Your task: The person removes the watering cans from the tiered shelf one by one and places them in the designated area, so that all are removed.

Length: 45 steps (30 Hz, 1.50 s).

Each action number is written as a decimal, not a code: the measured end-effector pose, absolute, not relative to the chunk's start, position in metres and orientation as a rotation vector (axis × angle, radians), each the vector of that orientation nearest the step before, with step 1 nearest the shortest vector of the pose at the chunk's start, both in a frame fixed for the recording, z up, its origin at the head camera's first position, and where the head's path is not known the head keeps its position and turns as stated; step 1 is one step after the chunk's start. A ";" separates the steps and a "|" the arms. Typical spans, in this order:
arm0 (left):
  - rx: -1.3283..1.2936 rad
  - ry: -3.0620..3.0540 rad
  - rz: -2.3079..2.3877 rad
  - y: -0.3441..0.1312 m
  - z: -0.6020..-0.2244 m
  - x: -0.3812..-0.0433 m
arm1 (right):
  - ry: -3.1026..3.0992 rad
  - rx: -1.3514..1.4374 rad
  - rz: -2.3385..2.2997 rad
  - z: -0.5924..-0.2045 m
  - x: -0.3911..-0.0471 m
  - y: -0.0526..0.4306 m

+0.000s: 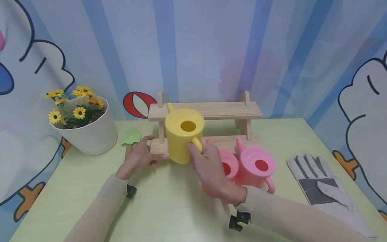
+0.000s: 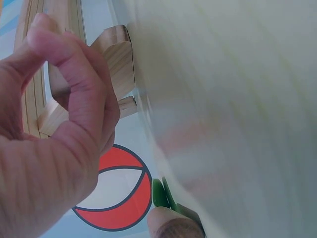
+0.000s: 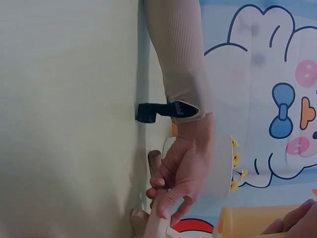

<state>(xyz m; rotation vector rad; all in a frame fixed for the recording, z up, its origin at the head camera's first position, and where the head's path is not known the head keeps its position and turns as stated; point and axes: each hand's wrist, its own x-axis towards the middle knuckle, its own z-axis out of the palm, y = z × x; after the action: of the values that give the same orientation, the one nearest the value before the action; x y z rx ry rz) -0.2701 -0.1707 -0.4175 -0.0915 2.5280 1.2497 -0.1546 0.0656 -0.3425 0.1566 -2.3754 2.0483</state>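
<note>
In the head view my right hand grips the handle of a yellow watering can, which stays upright in front of a two-tier wooden plant stand. It overlaps the left part of both shelves there. My left hand holds the left end of the lower shelf, thumb at the front; the right wrist view shows those fingers pinching the board. Just right of my right hand stand two pink watering cans, the nearer one partly hidden behind that hand.
A green trowel lies beside my left hand. Behind it, a white pot of yellow flowers stands at the back left. A work glove lies on the right of the table. A printed curtain hangs behind.
</note>
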 end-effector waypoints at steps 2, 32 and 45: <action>-0.092 2.531 1.243 -0.171 -0.417 -0.270 | -2.386 0.153 2.056 -0.346 -0.151 0.066; -0.059 2.534 1.249 -0.172 -0.420 -0.272 | -2.523 0.047 2.102 -0.398 -0.123 0.065; -0.008 2.517 1.306 -0.174 -0.421 -0.271 | -2.496 -0.066 2.141 -0.413 -0.117 0.058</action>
<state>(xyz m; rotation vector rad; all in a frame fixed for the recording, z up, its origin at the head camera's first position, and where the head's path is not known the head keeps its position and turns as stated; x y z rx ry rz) -0.2709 -0.1740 -0.4210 -0.0083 2.5171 1.3057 -0.1166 0.0582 -0.4131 -0.0660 -2.4956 2.1413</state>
